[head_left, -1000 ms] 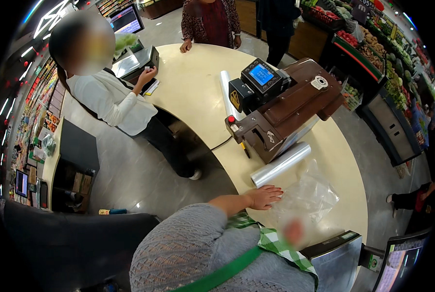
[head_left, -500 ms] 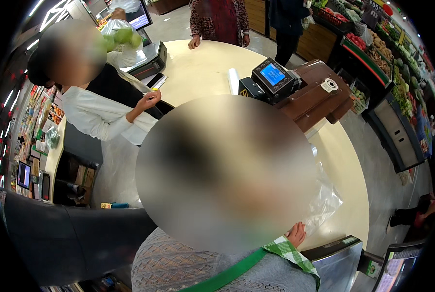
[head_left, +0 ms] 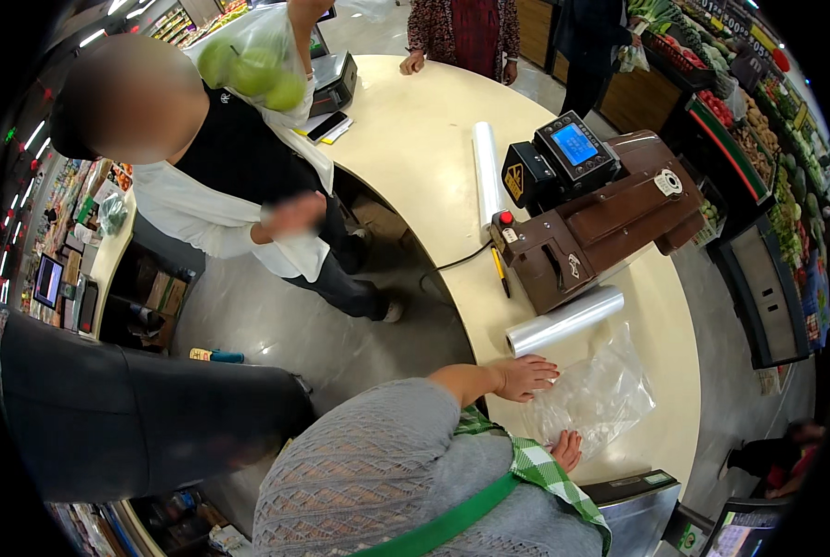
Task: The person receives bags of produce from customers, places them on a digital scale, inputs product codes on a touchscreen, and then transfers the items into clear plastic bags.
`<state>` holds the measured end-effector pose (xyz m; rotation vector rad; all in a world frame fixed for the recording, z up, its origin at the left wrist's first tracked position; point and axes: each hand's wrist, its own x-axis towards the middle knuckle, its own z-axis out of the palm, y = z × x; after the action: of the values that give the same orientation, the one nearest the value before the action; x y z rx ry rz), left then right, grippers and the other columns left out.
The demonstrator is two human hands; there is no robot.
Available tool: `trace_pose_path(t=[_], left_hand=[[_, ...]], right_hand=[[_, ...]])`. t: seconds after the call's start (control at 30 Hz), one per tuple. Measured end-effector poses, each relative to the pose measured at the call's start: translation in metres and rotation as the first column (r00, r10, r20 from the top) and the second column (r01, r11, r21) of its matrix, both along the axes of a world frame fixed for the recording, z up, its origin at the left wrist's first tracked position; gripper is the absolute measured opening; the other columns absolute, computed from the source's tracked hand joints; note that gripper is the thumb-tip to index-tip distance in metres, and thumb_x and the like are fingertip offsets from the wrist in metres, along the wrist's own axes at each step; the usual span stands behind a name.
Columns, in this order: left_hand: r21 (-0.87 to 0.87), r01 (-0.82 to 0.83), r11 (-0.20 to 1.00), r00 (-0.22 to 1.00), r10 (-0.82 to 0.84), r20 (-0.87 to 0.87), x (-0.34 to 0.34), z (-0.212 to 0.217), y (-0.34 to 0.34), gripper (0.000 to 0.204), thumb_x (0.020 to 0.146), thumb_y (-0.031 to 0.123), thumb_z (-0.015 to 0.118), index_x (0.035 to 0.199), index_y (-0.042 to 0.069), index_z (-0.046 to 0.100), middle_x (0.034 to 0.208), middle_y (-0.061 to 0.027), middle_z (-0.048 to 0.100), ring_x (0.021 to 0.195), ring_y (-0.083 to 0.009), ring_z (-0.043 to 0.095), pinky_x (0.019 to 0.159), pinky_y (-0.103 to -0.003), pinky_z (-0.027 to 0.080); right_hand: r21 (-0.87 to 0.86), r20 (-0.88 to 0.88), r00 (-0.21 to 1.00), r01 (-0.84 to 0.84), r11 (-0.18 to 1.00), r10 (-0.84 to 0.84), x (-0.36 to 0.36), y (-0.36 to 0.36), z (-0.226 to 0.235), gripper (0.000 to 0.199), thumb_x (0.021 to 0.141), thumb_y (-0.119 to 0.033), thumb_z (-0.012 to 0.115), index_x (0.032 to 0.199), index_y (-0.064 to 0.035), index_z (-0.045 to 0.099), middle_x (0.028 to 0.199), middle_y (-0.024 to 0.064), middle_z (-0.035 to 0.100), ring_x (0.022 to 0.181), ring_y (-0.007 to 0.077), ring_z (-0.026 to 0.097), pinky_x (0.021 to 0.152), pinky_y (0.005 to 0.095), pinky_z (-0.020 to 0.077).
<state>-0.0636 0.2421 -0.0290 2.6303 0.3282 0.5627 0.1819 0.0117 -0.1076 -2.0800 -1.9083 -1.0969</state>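
Note:
On the cream counter (head_left: 670, 343), a clear plastic bag (head_left: 601, 385) lies flat and wrinkled. My left hand (head_left: 526, 376) rests palm down at its upper left edge, fingers stretched out and holding nothing. Nearer to me, my right hand (head_left: 568, 450) touches the bag's lower edge with its fingers extended; a green checked apron (head_left: 540, 469) partly hides it. Just beyond my left hand is a roll of clear film (head_left: 565, 320). Behind that roll stands a brown machine (head_left: 573, 251) with a blue-lit screen and a red button.
A second film roll (head_left: 487, 176) and a yellow pen (head_left: 500, 272) lie on the counter. To the left stands a person in a white jacket (head_left: 188, 209), beside a raised bag of green fruit (head_left: 257, 74). A metal-topped device (head_left: 633, 511) sits at the lower right. Another person (head_left: 461, 32) stands across the counter.
The bag of green fruit has come nearer and larger. The view has shifted slightly. A blur that covered my left hand is gone; my right hand stays by the plastic bag.

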Motion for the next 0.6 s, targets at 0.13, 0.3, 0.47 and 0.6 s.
trace_pose_path(t=[0.13,0.3,0.47,0.6], left_hand=[[-0.023,0.013,1.0,0.998,-0.015,-0.054,0.001,-0.002,0.001,0.057,0.082,0.032,0.066,0.132,0.009,0.052,0.15,-0.0137,0.04,0.142,-0.0289,0.033,0.117,-0.047,0.024],[-0.042,0.008,0.999,0.997,-0.011,-0.072,0.001,-0.001,0.001,0.057,0.082,0.032,0.066,0.133,0.009,0.052,0.151,-0.0137,0.04,0.143,-0.0287,0.032,0.118,-0.047,0.023],[-0.044,0.015,0.999,0.996,-0.019,-0.082,0.001,0.003,0.001,0.058,0.082,0.032,0.066,0.132,0.008,0.052,0.151,-0.0137,0.04,0.143,-0.0288,0.032,0.117,-0.047,0.023],[-0.04,0.019,0.999,0.997,-0.022,-0.068,0.0,0.004,0.002,0.058,0.081,0.031,0.067,0.132,0.008,0.052,0.151,-0.0137,0.04,0.142,-0.0292,0.032,0.117,-0.047,0.024]], right_hand=[[-0.08,-0.385,0.918,0.066,0.995,-0.092,-0.024,-0.002,0.02,0.047,0.095,-0.046,0.042,0.126,-0.017,0.062,0.137,0.0064,0.057,0.132,0.0263,0.05,0.109,0.0506,0.0334],[-0.096,-0.385,0.922,0.006,0.995,-0.043,-0.024,-0.001,0.033,0.047,0.092,-0.04,0.048,0.129,-0.013,0.058,0.138,0.0104,0.054,0.133,0.0294,0.048,0.11,0.052,0.0329],[-0.291,-0.615,0.775,-0.049,0.955,-0.148,-0.041,0.0,0.076,0.054,0.083,-0.016,0.056,0.135,-0.0083,0.05,0.146,0.0156,0.044,0.141,0.035,0.035,0.112,0.0566,0.024],[-0.278,-0.584,0.801,-0.045,0.96,-0.132,-0.037,-0.001,0.068,0.05,0.087,-0.021,0.052,0.136,-0.0077,0.05,0.145,0.0152,0.045,0.14,0.0347,0.037,0.111,0.0555,0.0265]])
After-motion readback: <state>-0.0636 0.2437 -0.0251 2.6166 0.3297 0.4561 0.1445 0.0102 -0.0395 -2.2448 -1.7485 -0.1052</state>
